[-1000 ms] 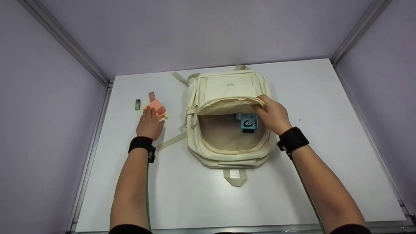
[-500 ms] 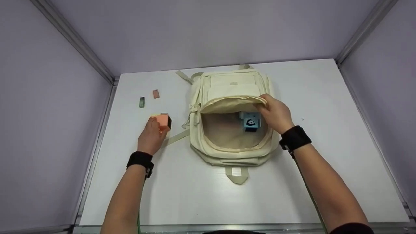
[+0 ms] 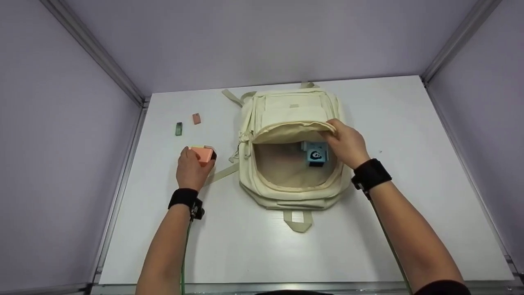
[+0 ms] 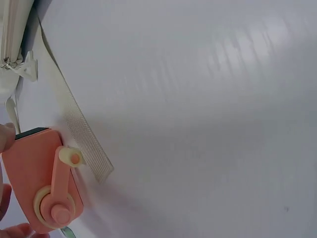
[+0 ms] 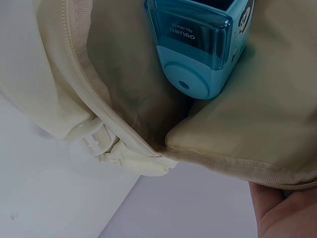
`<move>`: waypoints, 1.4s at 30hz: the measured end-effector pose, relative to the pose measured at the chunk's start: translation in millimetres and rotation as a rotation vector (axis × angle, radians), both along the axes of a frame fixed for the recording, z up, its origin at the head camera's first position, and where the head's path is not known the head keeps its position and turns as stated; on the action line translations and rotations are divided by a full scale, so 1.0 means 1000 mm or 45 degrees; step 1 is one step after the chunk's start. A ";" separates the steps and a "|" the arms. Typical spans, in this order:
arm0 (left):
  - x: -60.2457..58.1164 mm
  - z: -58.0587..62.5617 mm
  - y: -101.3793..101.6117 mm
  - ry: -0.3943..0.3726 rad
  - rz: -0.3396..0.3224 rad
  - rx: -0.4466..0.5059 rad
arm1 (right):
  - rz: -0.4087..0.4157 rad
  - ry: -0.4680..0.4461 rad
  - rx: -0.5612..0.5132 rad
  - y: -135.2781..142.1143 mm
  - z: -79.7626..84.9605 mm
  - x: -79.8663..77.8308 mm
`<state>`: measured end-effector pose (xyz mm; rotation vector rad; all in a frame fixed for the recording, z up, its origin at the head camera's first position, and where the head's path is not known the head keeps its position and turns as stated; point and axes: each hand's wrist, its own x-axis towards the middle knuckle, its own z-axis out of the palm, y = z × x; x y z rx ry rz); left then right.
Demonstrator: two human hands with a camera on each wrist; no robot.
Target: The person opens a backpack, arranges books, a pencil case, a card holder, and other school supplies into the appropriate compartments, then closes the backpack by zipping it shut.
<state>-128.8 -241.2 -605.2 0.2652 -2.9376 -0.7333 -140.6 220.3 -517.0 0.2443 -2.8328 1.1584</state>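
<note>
1. Orange plastic on the move: the orange sharpener (image 3: 202, 155) has been brought nearer the near edge of the tabletop (image 3: 262, 254) over the past second, and the pink block (image 3: 197, 119), overlapped by it then, is now seen apart.
2. Straight fingers were laid over it a second ago; now it is gripped by the left hand (image 3: 192, 170), between the backpack (image 3: 254, 192) and the tabletop's left edge.
3. Closer look: its dark end is pressed by the thumb (image 4: 6, 136), its opposite end is met by the fingers (image 4: 17, 230), and the crank (image 4: 60, 173) is left uncovered.
4. Over to the right hand (image 3: 348, 144), by which the flap (image 3: 292, 132) is pinched at its rim and held up, just as before.
5. Inside the bag, the blue sharpener (image 5: 190, 74) is seen; "deli" can be read upside down, with "No." and unclear digits beside it.
6. Toward the tabletop's far left corner, the green block (image 3: 179, 129) is left untouched.
</note>
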 end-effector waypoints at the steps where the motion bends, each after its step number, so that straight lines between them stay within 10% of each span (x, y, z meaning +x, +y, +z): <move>1: 0.000 0.000 -0.001 -0.020 0.026 0.021 | 0.002 -0.002 0.002 0.000 0.000 0.000; 11: 0.008 0.012 -0.007 -0.089 -0.061 0.173 | -0.009 0.005 0.018 0.000 0.000 -0.001; 22: 0.020 0.042 0.031 0.158 -0.839 0.045 | -0.019 0.029 -0.002 0.002 0.001 -0.003; 30: 0.015 0.061 0.098 0.285 -1.217 -0.063 | -0.030 0.016 0.011 0.001 0.005 -0.006; 42: -0.019 0.045 0.162 0.123 -1.290 -0.237 | -0.037 0.049 0.006 -0.001 0.006 -0.007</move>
